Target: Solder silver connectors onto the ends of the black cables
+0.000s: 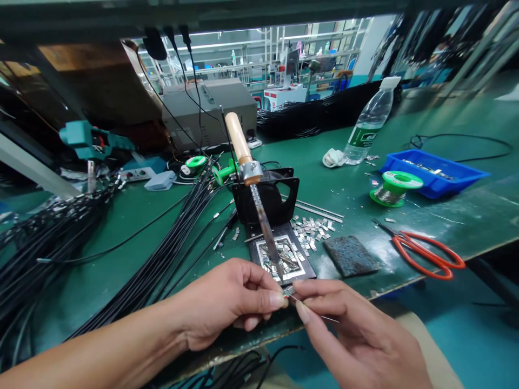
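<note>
A glossy green desk spreads beneath a dark overhead beam, with a pale post slanting at the left. Past its edge, at lower right, shows a teal floor. Beyond, in bright, cool light, stand pale metal racks, a white cabinet and a whitish wall or pillar, teal lower down.

On my feed, cables lie left of the soldering iron on the desk; to its right I see scissors before the spool, the bottle behind.
</note>
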`<act>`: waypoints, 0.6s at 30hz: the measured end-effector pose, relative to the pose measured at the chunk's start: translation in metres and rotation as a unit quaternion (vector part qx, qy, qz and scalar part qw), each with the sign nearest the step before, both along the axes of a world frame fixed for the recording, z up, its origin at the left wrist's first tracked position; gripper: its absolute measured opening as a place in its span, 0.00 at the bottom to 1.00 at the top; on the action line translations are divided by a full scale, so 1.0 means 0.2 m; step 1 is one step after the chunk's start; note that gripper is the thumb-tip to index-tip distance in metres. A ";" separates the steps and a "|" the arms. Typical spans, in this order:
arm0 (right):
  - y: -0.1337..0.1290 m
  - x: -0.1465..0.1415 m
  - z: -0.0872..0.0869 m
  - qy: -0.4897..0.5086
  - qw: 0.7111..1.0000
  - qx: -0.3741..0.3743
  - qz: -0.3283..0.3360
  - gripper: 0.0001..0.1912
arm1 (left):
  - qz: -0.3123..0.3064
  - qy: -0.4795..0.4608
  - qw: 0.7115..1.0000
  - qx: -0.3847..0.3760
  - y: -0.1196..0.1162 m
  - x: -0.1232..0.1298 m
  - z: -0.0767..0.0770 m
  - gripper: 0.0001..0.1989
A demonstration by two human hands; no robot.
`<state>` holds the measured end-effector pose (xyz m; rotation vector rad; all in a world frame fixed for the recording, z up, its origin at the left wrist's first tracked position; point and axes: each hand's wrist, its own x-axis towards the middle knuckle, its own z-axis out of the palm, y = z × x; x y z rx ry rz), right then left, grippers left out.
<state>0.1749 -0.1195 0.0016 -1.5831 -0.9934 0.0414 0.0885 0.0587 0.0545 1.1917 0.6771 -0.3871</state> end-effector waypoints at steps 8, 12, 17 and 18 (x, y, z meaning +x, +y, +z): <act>-0.02 -0.01 0.00 -0.001 1.000 -0.023 0.003 0.05 | -0.023 0.005 0.999 0.026 -0.02 0.00 0.01 0.27; -0.01 -0.01 0.00 0.000 1.000 -0.022 0.002 0.06 | -0.020 0.000 0.999 0.027 -0.02 0.00 0.00 0.26; -0.01 0.00 -0.01 0.018 1.000 -0.020 0.010 0.05 | -0.022 -0.005 0.999 0.029 -0.01 -0.01 -0.01 0.25; -0.01 0.00 -0.01 0.023 1.000 -0.018 0.012 0.06 | -0.020 -0.004 0.999 0.030 -0.01 -0.01 -0.01 0.25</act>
